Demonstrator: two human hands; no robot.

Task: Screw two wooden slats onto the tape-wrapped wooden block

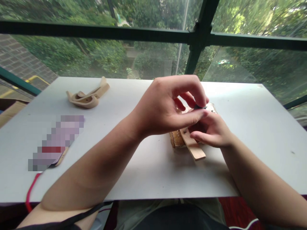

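My left hand [165, 103] arches over the middle right of the white table, thumb and forefinger pinched on a small dark piece [200, 107] whose kind I cannot make out. Just below and to the right is my right hand [216, 127], palm turned inward, its thumb apart from the partly hidden fingers. The two hands meet or overlap at the fingertips. Beneath them lies a brown, worn block-like thing [177, 140], mostly covered by the hands. A flat light wooden strip [195, 150] slants across it toward me, with a small dark spot near its upper end.
On the white table [144, 172], a curved wooden piece [87, 97] lies at the back left. A blurred-out, phone-like object [57, 140] lies at the left, and a red cable [30, 193] runs from it over the front edge. Windows with a green frame [199, 35] stand behind the table.
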